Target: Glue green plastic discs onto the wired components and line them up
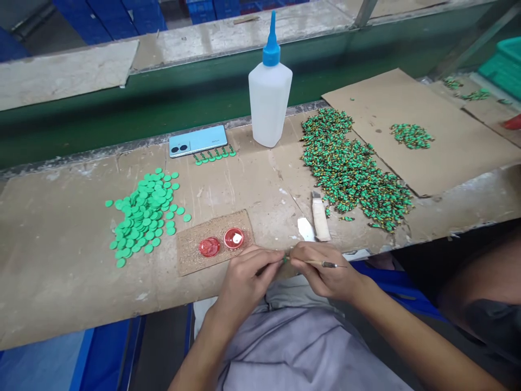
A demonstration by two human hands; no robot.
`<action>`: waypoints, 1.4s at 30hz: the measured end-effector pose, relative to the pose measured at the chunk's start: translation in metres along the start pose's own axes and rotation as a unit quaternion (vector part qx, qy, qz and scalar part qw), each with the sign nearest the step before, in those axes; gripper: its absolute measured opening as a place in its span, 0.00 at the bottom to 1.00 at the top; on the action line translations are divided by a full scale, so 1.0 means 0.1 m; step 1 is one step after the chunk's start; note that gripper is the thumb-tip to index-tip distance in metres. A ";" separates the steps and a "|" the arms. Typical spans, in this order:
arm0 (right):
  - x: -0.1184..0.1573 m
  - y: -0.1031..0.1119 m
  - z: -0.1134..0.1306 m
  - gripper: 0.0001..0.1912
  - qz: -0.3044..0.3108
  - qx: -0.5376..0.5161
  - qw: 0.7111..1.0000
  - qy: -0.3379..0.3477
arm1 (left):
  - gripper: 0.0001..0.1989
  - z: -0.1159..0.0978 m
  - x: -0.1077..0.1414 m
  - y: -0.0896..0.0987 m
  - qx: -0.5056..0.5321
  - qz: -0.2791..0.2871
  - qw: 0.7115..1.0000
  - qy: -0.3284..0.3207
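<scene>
My left hand [250, 271] is closed in a pinch at the front edge of the table, on a tiny green piece [285, 259], probably a figurine; fingers hide most of it. Close against it, my right hand [321, 269] grips a thin wooden-handled tool [315, 263] whose fine dark tip points right. Just beyond the left hand, two small red cups [209, 247] sit on a piece of cardboard [189, 263]. Past the right hand lie a blade with a wrapped handle [321, 219] and a white scrap [306, 229].
Green discs [142, 217] are heaped at left. A blue phone [199, 141] lies behind several figurines standing on discs [215, 156]. A white squeeze bottle [269, 103] stands at the back. Loose green figurines [350, 168] cover the right, beside a cardboard sheet [459, 141]. Another person [484, 277] is at far right.
</scene>
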State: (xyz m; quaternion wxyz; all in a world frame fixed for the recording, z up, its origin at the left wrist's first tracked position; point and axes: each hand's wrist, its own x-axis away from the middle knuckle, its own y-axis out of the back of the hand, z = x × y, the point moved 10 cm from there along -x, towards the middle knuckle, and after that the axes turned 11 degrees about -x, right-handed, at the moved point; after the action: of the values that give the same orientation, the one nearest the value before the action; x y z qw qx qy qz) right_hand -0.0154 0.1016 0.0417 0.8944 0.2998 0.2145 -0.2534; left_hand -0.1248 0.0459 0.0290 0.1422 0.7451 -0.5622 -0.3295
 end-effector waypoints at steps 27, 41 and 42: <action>0.06 -0.04 0.01 0.07 0.010 0.018 1.000 0.007 | 0.08 0.07 -0.04 -0.02 0.010 0.029 0.999 0.039; -0.04 -0.10 -0.07 0.11 0.047 -0.049 0.997 -0.039 | 0.08 0.07 -0.05 -0.05 0.018 0.035 0.998 0.039; -0.05 -0.10 -0.06 0.12 0.050 -0.048 0.997 -0.040 | 0.07 0.07 -0.05 -0.04 0.018 0.034 0.998 0.040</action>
State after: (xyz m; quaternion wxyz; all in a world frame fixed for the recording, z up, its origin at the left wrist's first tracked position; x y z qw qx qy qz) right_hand -0.0264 0.1003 0.0352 0.9273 0.2564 0.1749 -0.2094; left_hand -0.1269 0.0528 0.0229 0.1621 0.7405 -0.5870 -0.2843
